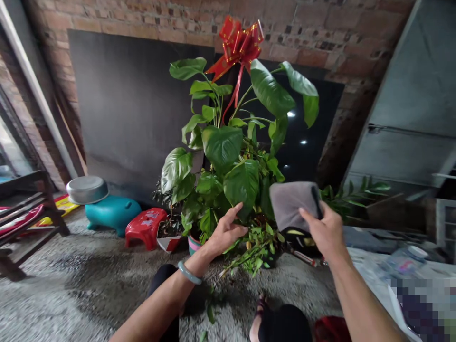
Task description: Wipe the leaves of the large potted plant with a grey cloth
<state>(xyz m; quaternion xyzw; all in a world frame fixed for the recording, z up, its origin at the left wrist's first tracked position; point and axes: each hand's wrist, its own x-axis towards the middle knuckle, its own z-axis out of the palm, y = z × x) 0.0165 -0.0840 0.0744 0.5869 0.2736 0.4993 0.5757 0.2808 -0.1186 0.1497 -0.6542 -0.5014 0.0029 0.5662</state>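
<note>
My left hand (228,230), with a pale bangle (190,273) on the wrist, reaches toward the lower part of a big leafy potted plant (223,145). Its thumb and forefinger are apart, and the fingertips are at the bottom edge of a broad green leaf (242,183); whether they touch it I cannot tell. A folded grey cloth (292,204) is gripped in my right hand (327,230), thumb on its face, just right of the foliage. A shiny red bow (242,42) tops the plant. Leaves hide most of the pot (194,244).
Left of the plant stand a red stool (146,228), a teal animal-shaped stool (114,213) bearing a metal basin (87,190), and a wooden chair (32,223). Dark panels (142,114) lean on the brick wall behind. A clear plastic container (406,261) lies at right.
</note>
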